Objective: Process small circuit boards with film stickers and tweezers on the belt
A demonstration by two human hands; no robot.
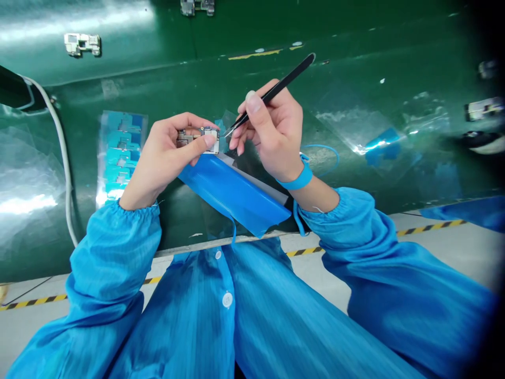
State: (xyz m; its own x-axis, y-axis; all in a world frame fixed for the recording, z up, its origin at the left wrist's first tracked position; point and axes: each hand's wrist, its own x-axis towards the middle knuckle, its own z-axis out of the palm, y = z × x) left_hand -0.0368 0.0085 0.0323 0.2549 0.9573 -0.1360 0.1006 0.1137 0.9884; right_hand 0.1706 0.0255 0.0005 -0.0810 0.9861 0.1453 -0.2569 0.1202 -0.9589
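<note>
Between the thumb and fingers of my left hand is a small circuit board with silvery shields, partly covered by the thumb. My right hand grips black tweezers like a pen. Their pale tips point down and left, close to the board's right end; whether they touch it I cannot tell. A small piece of translucent blue film shows just behind the tips. Below both hands a blue sheet with a whitish strip along its upper edge lies on the green mat.
A clear sheet with blue film pieces lies left of my left hand. More circuit boards rest on the green bench, one at the upper left. A grey cable runs down the left side. A wristband with a blue cord circles my right wrist.
</note>
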